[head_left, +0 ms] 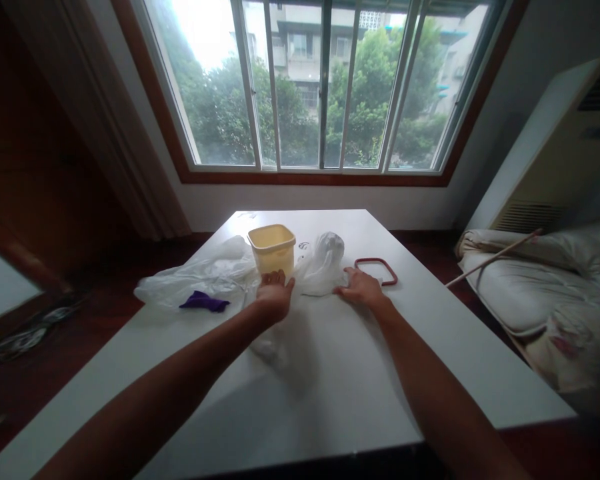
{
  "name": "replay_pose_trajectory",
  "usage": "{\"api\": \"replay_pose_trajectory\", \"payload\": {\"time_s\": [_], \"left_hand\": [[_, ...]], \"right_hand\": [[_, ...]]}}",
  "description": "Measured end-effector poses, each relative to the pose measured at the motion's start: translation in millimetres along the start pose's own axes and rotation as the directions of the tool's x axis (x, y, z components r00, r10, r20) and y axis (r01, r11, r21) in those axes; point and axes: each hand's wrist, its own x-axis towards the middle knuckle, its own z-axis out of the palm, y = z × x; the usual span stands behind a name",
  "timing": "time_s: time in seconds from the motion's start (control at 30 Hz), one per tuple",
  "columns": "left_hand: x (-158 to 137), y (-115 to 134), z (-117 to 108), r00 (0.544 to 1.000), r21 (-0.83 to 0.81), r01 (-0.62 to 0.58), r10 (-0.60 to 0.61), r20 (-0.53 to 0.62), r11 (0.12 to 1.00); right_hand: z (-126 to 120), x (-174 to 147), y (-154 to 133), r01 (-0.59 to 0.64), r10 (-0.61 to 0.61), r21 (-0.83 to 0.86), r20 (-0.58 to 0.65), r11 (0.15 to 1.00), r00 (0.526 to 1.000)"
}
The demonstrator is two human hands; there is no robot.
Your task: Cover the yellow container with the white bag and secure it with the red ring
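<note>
A yellow square plastic container (273, 248), with a pale rim, stands upright on the table. My left hand (276, 295) is just in front of it, fingertips up near its front wall and thumb apart; whether they touch it I cannot tell. A crumpled clear plastic bag (325, 263) lies to the right of the container, its top bunched up. My right hand (361, 288) is at the bag's right edge, index finger and thumb apart against the film. Beyond this hand lies a reddish-brown square ring (391, 272), like a lid frame.
Another clear plastic bag (200, 272) spreads over the table's left side, with a folded purple cloth-like piece (205, 302) by it. The white table (350, 373) narrows toward the window. A padded seat (515, 287) with a thin stick (495, 257) across it stands right.
</note>
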Motion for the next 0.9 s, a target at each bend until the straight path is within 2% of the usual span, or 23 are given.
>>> {"api": "replay_pose_trajectory", "payload": {"time_s": [0.07,0.13,0.2,0.27,0.33,0.43,0.53,0.63,0.73,0.9], "left_hand": [[-5,6,-16,0.998,0.096,0.006,0.0,-0.055,0.995],[-1,20,-26,0.989,0.165,-0.001,0.025,-0.147,0.986],[10,36,-24,0.973,0.13,0.002,0.028,-0.227,0.992],[23,48,-10,0.961,0.055,-0.037,0.05,-0.27,0.998],[34,54,14,0.956,0.035,-0.028,0.037,-0.291,0.999],[44,52,48,0.945,0.018,0.05,-0.042,-0.323,0.999],[47,43,65,0.946,-0.026,0.124,-0.126,-0.3,0.992],[49,35,64,0.953,-0.042,0.137,-0.143,-0.268,0.99],[49,32,58,0.964,-0.079,0.181,-0.193,-0.185,0.98],[50,27,48,0.962,-0.122,0.25,-0.261,-0.085,0.961]], "right_hand": [[-7,-5,3,-0.018,0.016,-0.047,-0.029,0.999,0.999],[-13,-9,3,-0.021,0.011,-0.09,-0.111,0.996,0.994],[-14,-10,-1,0.029,-0.049,-0.096,-0.213,0.995,0.976],[-10,-8,-7,0.112,-0.131,-0.082,-0.291,0.99,0.948],[-2,-4,-14,0.166,-0.182,-0.076,-0.315,0.983,0.932],[13,2,-20,0.177,-0.188,-0.067,-0.241,0.982,0.952],[23,4,-23,0.191,-0.195,-0.042,-0.138,0.981,0.971],[25,4,-23,0.209,-0.211,-0.031,-0.087,0.977,0.974],[25,5,-22,0.223,-0.225,-0.031,-0.078,0.974,0.971],[25,12,-17,0.175,-0.178,-0.037,-0.106,0.984,0.978]]}}
